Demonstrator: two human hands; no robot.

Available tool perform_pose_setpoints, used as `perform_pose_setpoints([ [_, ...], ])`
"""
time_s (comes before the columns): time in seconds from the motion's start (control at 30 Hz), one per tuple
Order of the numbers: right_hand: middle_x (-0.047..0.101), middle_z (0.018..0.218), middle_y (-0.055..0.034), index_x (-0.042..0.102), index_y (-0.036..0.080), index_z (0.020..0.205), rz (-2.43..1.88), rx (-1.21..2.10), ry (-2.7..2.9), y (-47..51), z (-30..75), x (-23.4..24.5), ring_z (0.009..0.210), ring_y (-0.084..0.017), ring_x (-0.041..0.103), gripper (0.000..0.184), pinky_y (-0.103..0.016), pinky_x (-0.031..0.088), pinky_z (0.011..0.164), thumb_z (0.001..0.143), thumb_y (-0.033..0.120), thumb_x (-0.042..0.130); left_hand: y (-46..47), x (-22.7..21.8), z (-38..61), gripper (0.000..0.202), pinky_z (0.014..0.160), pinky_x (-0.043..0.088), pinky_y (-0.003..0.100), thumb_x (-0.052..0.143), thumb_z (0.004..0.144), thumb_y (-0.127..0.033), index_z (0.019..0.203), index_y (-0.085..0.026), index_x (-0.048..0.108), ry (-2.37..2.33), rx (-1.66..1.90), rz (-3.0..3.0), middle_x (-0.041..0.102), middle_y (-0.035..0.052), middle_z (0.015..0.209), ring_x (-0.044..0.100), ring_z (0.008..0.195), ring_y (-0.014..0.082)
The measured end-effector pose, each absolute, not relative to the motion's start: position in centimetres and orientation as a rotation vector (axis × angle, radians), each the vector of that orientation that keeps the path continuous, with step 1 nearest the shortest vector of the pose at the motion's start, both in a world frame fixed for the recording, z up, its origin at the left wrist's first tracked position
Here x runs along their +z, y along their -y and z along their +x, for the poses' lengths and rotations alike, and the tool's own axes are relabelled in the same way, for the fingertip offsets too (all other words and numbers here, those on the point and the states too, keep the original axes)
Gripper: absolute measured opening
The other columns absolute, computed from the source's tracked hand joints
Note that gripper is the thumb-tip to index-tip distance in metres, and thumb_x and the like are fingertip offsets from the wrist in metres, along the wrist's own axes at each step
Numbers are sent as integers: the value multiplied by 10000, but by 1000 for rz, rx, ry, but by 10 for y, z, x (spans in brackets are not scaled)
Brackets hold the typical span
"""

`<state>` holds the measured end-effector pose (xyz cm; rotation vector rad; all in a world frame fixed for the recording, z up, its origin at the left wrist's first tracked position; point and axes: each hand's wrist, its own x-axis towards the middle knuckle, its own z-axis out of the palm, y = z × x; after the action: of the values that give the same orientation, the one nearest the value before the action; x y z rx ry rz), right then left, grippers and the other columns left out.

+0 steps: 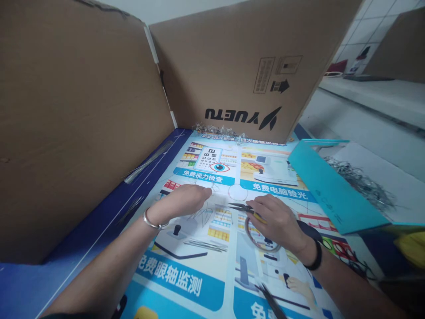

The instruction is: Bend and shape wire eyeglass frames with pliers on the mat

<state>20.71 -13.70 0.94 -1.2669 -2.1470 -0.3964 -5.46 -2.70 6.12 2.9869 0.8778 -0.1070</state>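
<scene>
My left hand [187, 201], with a silver bangle at the wrist, is closed in a pinch. A thin bent wire piece [214, 187] shows at its fingertips. Closed around a pair of needle-nose pliers [241, 207] with yellow on the handles, my right hand [275, 219] is just to the right of it. The jaws of the pliers point left towards my left hand. Below the right hand lies a coil of wire [248, 232], partly covered by it. Loose bent wires [202, 215] and a bundle of straight wires [207, 245] lie under and near my left hand.
Tall cardboard panels [232, 57] stand at the left and back. Along their foot runs a heap of small wire pieces [219, 130]. At right, a turquoise box [332, 190] holds tangled wires [357, 179]. A dark pointed tool [270, 301] lies at the front on the printed mat [229, 277].
</scene>
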Motion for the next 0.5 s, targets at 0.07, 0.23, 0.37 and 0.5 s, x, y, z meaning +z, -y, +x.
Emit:
perform_pose_setpoints([
  [0.07, 637, 903, -86, 630, 165, 983, -1266, -401, 2142, 137, 207, 10, 845, -199, 567, 199, -353, 483, 745, 801, 229, 582, 28, 65, -53, 193, 550, 330, 262, 359, 854, -132, 858, -160, 550, -871, -43, 2988, 617, 68, 739, 536, 627, 164],
  [0.23, 632, 903, -88, 628, 159, 976, -1275, -411, 2150, 136, 208, 9, 848, -200, 560, 194, -350, 471, 748, 799, 227, 587, 31, 73, -49, 188, 610, 386, 267, 377, 829, -108, 852, -173, 552, -842, 152, 2937, 635, 54, 813, 572, 718, 179],
  [0.37, 628, 904, -85, 620, 159, 983, -1268, -421, 2153, 137, 206, 10, 849, -195, 554, 193, -343, 458, 743, 804, 224, 582, 34, 71, -44, 254, 724, 426, 277, 391, 815, -96, 926, -176, 605, -775, 316, 2814, 670, 57, 928, 602, 846, 184],
  [0.5, 626, 895, -87, 615, 151, 979, -1264, -512, 2144, 140, 202, 17, 849, -201, 545, 195, -345, 436, 738, 798, 221, 594, 40, 69, -38, 273, 738, 428, 253, 419, 787, -93, 902, -181, 651, -802, 462, 2630, 690, 40, 916, 612, 845, 163],
])
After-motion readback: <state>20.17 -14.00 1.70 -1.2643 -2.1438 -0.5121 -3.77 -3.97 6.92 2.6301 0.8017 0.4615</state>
